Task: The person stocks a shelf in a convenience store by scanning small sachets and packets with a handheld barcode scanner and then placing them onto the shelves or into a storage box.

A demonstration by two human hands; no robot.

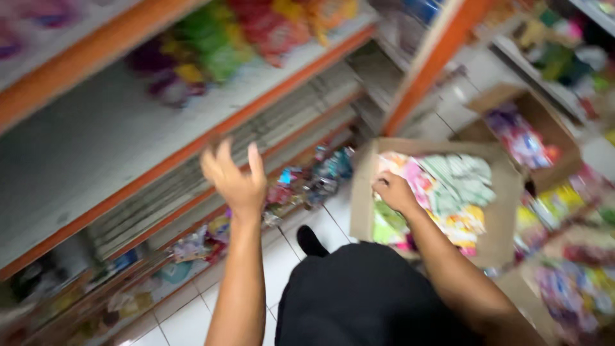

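just one head cam, tilted down over the shelves (pixel 128 128) and floor (pixel 192 320), pretty close, blurry.

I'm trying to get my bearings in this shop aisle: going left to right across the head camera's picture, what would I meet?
Orange-edged shelves → left hand, raised, open and empty → black shoe → right hand, reaching into the open cardboard box of colourful packets → second cardboard box farther right.

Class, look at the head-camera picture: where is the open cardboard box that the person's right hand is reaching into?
The open cardboard box sits on the tiled floor right of centre, beside the lower shelves, with the right hand inside among colourful packets.
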